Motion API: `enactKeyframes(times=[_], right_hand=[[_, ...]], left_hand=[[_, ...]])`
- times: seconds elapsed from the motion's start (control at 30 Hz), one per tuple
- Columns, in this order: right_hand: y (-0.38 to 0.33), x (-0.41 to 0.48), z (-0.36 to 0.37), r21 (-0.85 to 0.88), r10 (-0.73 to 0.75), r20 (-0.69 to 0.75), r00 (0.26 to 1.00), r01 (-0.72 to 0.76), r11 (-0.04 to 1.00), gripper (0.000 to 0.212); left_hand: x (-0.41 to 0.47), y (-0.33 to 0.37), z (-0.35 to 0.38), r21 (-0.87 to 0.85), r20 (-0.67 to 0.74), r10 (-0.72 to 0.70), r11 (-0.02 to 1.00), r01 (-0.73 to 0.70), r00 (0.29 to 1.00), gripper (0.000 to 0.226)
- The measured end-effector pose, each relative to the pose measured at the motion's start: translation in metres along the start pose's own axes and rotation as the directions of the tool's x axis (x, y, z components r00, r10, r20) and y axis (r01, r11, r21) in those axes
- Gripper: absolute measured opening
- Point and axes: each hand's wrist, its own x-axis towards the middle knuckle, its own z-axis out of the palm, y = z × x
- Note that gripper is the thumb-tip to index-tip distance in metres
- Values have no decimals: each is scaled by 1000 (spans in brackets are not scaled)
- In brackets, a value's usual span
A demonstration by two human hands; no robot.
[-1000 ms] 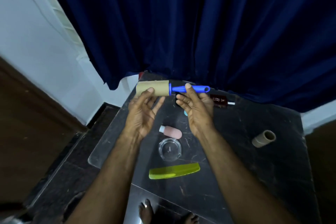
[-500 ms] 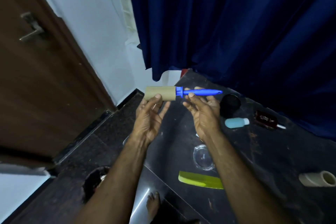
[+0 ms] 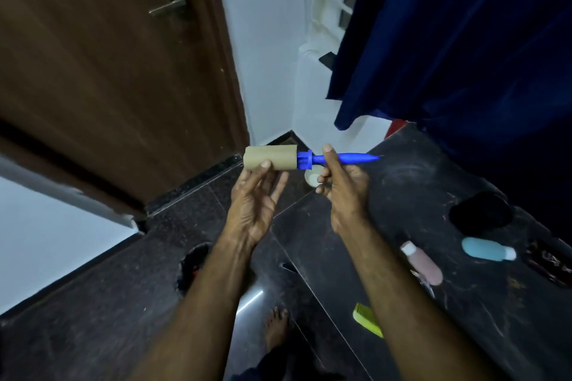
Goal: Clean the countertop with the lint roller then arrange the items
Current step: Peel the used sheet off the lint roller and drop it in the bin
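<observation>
Holding one lint roller between two hands: left hand, right hand.

Tan-roll, blue-handled lint roller, horizontal, held aloft

Nothing is reading cleanly here: the only lettering is showing on the dark bottle lying at the right edge of the countertop, just right of the blue bottle, and it is blurring past legibility. No other label, brand or number is showing.
</observation>
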Motion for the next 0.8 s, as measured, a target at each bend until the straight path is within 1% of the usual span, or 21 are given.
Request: enactKeyframes(times=[0.1, 0.2, 0.27, 0.37, 0.47, 0.53, 0.6, 0.7, 0.77, 0.8], right_hand=[[16, -1, 20, -79, 8, 33, 999, -5, 997, 42], [34, -3, 37, -86, 17, 122, 992, -7, 996, 31], [44, -6, 44, -83, 18, 206, 978, -1, 997, 26], [61, -10, 53, -100, 43, 295, 954, -14, 995, 26], [78, -9, 62, -118, 82, 322, 943, -46, 992, 26], [91, -9, 69, -130, 133, 326, 936, -95, 987, 22], [103, -8, 75, -125, 200, 311, 929, -169, 978, 17], [120, -7, 86, -114, 367, 250, 896, -349, 930, 13], [129, -8, 94, -115, 459, 213, 862, -445, 888, 12], [135, -9, 99, -116, 466, 203, 861, -451, 885, 12]], left_hand=[[-2, 10, -20, 38, -131, 57, 998, -53, 990, 26], [-4, 20, -45, 35, -296, 120, 993, -115, 948, 9], [-5, 26, -63, 21, -388, 145, 989, -149, 910, 4], [-8, 32, -91, -2, -493, 172, 980, -198, 853, 14], [-11, 35, -111, -83, -563, 172, 961, -263, 808, 24], [-14, 34, -122, -147, -584, 162, 943, -300, 795, 26], [-16, 33, -132, -209, -585, 152, 921, -330, 796, 23], [-18, 33, -145, -289, -580, 153, 880, -378, 800, 16], [-16, 33, -152, -314, -601, 161, 853, -416, 783, 21], [-14, 33, -156, -313, -622, 165, 843, -437, 765, 23]])
